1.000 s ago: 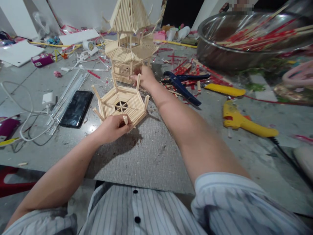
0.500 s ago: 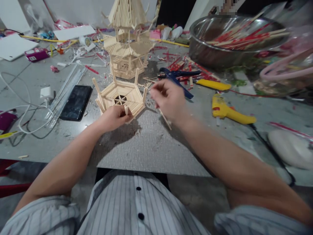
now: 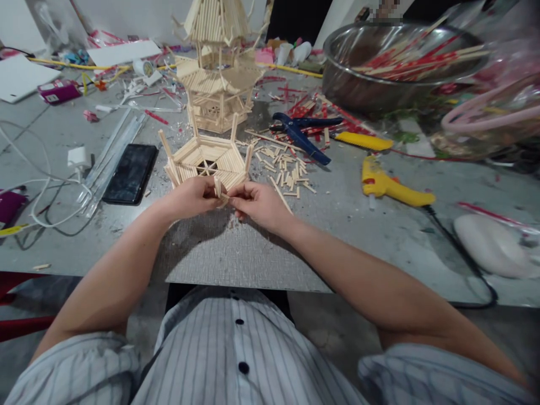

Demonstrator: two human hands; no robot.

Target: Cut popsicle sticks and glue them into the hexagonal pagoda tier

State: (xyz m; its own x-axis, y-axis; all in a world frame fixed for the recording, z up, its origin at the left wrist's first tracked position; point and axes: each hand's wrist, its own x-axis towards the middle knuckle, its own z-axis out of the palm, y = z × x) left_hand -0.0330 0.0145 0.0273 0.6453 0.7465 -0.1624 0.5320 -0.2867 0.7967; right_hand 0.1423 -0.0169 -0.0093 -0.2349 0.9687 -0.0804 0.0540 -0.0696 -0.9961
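Note:
A six-sided frame of pale wooden sticks (image 3: 194, 156) with upright posts lies on the table in front of me. My left hand (image 3: 192, 197) grips its near edge, fingers closed around a short post (image 3: 217, 187). Pressed up to the same corner is my right hand (image 3: 255, 203), its thumb and finger pinched; whatever is between them is too small to make out. Short cut sticks (image 3: 289, 169) are scattered to the right of the frame, and a longer stick (image 3: 280, 194) lies beside my right hand.
Behind the frame stands a tiered stick pagoda (image 3: 219, 79). Blue cutters (image 3: 301, 132), a yellow knife (image 3: 365, 140), a yellow glue gun (image 3: 392, 188) and a metal bowl (image 3: 350, 93) are on the right. A black phone (image 3: 130, 174) and white cables lie left.
My right hand has moved down and left from above the scattered sticks to the frame's near corner, uncovering those sticks. My left hand stays at the frame's edge.

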